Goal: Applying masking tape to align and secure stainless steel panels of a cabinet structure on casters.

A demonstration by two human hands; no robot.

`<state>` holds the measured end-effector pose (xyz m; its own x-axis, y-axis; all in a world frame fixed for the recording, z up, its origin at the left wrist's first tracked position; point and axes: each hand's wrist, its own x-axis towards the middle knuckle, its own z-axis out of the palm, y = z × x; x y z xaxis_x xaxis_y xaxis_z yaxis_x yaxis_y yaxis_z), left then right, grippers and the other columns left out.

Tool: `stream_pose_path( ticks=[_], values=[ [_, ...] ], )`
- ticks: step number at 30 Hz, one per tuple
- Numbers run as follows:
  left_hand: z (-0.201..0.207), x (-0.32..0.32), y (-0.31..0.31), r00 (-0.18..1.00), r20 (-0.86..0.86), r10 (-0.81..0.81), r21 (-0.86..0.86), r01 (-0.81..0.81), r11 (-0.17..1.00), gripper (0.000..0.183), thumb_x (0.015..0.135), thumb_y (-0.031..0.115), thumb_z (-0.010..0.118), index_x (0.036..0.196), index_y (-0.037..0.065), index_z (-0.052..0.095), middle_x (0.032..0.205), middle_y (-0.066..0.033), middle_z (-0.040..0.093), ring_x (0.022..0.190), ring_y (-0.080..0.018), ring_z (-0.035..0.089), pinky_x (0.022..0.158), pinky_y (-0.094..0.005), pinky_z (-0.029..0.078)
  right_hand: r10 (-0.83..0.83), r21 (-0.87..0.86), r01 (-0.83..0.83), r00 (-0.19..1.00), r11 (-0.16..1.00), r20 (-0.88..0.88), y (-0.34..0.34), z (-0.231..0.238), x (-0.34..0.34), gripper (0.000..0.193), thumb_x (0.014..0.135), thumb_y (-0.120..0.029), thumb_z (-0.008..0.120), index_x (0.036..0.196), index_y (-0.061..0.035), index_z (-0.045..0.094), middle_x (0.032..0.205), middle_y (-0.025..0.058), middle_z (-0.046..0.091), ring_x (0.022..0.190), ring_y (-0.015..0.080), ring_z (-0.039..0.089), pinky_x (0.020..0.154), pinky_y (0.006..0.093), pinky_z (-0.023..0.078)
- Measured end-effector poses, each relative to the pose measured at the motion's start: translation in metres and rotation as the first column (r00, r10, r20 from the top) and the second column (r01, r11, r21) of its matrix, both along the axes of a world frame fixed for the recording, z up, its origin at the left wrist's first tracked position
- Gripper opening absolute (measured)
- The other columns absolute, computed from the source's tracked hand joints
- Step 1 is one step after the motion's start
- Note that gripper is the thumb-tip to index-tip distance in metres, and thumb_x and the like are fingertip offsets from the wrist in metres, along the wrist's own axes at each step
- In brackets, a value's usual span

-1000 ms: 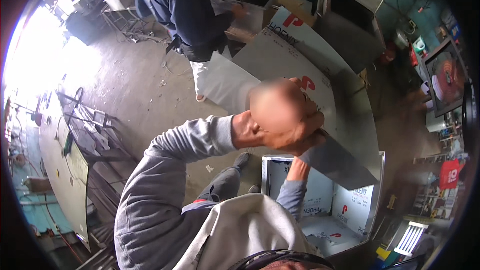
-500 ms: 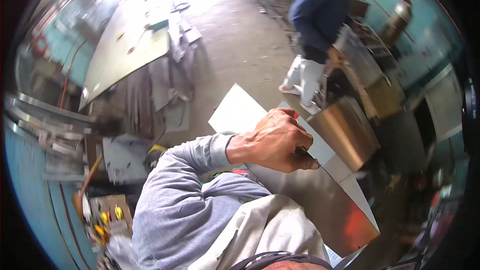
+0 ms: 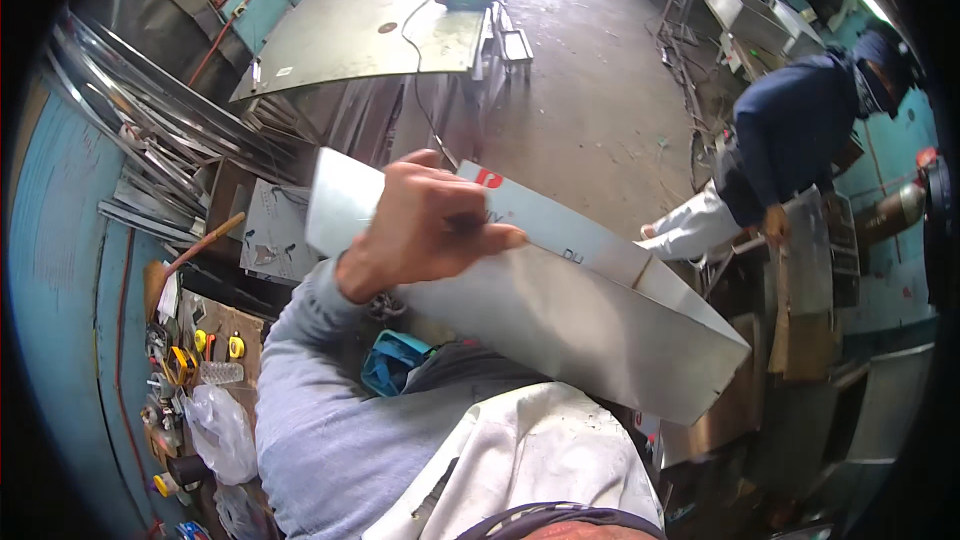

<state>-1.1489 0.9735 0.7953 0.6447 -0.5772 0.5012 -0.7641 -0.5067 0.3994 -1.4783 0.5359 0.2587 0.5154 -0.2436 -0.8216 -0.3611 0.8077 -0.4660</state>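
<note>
A long folded sheet-metal channel point(image 3: 580, 312) is held slanting in front of my chest. Its near face is bare grey metal, while the far side carries white film with printing. My left hand point(image 3: 432, 225) is closed over the channel's upper edge, left of its middle, with the thumb on the near side. The channel's left end rises past my wrist, and its right end points down to the right. No part of my right hand shows; the channel and my white apron point(image 3: 520, 450) fill the area where it could be hidden.
A large sheet-topped table point(image 3: 360, 50) stands ahead on the left. Tape measures point(image 3: 236, 345) and a plastic bag point(image 3: 220, 430) lie on the left bench. A blue bag point(image 3: 393, 360) is below the channel. At right, a co-worker point(image 3: 800, 130) bends over metal boxes point(image 3: 800, 290).
My view has swung right, so the co-worker appears farther left-to-right across the picture. The channel and my left hand have shifted left, and the channel lies more level. The grip stays closed.
</note>
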Motion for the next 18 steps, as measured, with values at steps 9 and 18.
stream_pose_path(
  ticks=[9,18],
  values=[
    [0.067,0.152,0.118,0.791,-0.008,0.612,-0.199,-0.601,0.774,0.025,0.083,0.02,0.088,0.07,0.003,0.073,0.064,-0.0033,0.065,0.067,-0.0169,0.056,0.063,-0.0353,0.044,-0.05,-0.034,0.044,0.98,0.998,-0.194,0.028,-0.028,0.087,0.052,0.104,-0.033,0.075,0.142,-0.0022,0.057,0.113,0.0217,0.067,0.088,0.0449,0.076,0.075,0.0649,0.067],
    [-0.027,0.37,0.268,0.643,-0.025,0.765,-0.144,-0.76,0.634,0.019,0.101,0.016,0.071,0.113,0.002,0.07,0.086,-0.0066,0.07,0.077,-0.0157,0.064,0.066,-0.0315,0.051,-0.052,-0.285,-0.059,0.929,0.957,-0.367,0.016,-0.041,0.166,0.044,0.1,-0.035,0.081,0.127,-0.006,0.061,0.097,0.0095,0.068,0.075,0.0349,0.079,0.057,0.0478,0.067]
  ],
)
